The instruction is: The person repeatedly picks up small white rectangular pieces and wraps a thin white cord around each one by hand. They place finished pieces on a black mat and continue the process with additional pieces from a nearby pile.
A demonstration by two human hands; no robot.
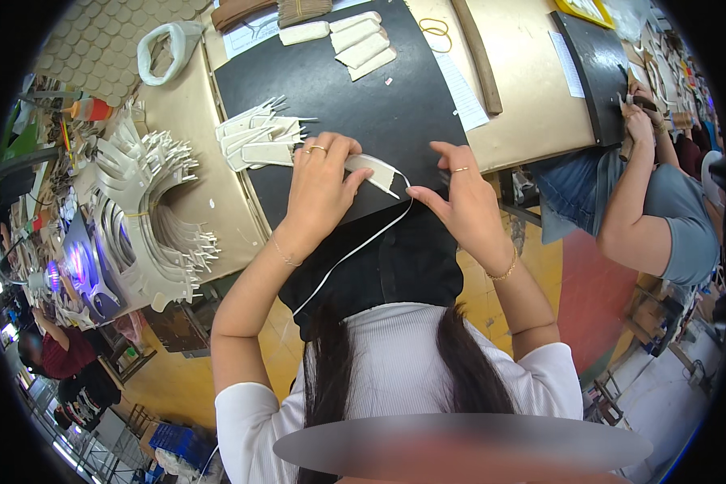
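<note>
- Nearest, a white ribbed top (397, 347) was seen above a black garment (411, 262), across which a thin white strip (356, 252) was trailed.
- The strip was led up to a pale piece (381, 174), by whose edge it was curved; the piece was located at the near edge of a black board (323, 85).
- The piece was gripped by the left hand (321, 181), its thumb laid on the upper face and its other fingers bent.
- The right hand (468, 198) was held open, thumb and forefinger parted, the thumb tip placed at the strip; whether the two touched could not be told.
- Beyond the left hand, similar strips-and-tabs were heaped in a loose pile (258, 137) on the board.
- To the left, a large tied bundle (143, 198) of curved pale parts was set on the table (206, 173).
- At the board's far end, short pale pieces (363, 47) were overlapped in a stack.
- Farther right, yellow rubber bands (436, 36) and a long brown stick (477, 56) were laid out.
- At far right, a co-worker's hands (640, 121) were raised beside a second black board (593, 77).
</note>
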